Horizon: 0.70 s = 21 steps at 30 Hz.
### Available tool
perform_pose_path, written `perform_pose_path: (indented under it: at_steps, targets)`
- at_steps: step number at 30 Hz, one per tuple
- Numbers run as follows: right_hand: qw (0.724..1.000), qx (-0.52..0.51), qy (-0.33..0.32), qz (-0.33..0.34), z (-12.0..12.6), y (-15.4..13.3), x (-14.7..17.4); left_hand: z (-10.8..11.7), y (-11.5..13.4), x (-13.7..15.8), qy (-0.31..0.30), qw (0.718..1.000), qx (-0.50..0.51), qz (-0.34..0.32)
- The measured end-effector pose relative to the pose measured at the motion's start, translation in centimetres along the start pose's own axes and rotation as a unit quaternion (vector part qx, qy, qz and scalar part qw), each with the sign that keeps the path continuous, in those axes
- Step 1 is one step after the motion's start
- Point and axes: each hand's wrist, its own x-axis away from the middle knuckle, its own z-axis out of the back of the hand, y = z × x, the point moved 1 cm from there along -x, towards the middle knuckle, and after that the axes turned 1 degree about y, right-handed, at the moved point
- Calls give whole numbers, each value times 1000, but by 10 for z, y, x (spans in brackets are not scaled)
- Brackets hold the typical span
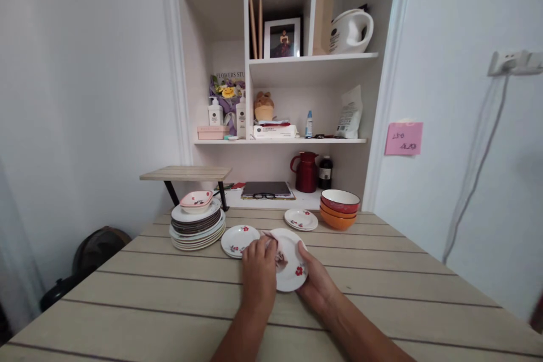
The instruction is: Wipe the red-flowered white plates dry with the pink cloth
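Head view: we see the right hand (317, 278) pinching the right rim of a round white plate with red flowers (295, 250) between thumb and fingers, over the middle of the pale slatted wooden table (169, 305). Our left hand (260, 263), fingers pressed together, holds what seems a crumpled pinkish cloth (280, 260), partly hidden, against the plate's left side. Farther right, we see stacked round red and orange bowls (338, 216).
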Motion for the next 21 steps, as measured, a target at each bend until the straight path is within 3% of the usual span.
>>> perform_pose_path:
  at_steps: [5, 9, 12, 15, 21]
  targets:
    - [999, -13, 36, -15, 5, -14, 2, -7, 23, 8, 17, 985, 70, -156]
    - [998, -24, 24, -57, 2, -11, 6, -8, 28, 10, 17, 977, 99, -188]
    - [998, -40, -17, -42, -1, -5, 4, -5, 25, 8, 22, 979, 102, -176]
    - [999, -26, -15, -31, -3, -1, 3, -2, 21, 5, 26, 985, 73, -155]
    - [1000, 28, 14, 3, -8, 3, 6, 5, 0, -3, 8, 999, -14, 41]
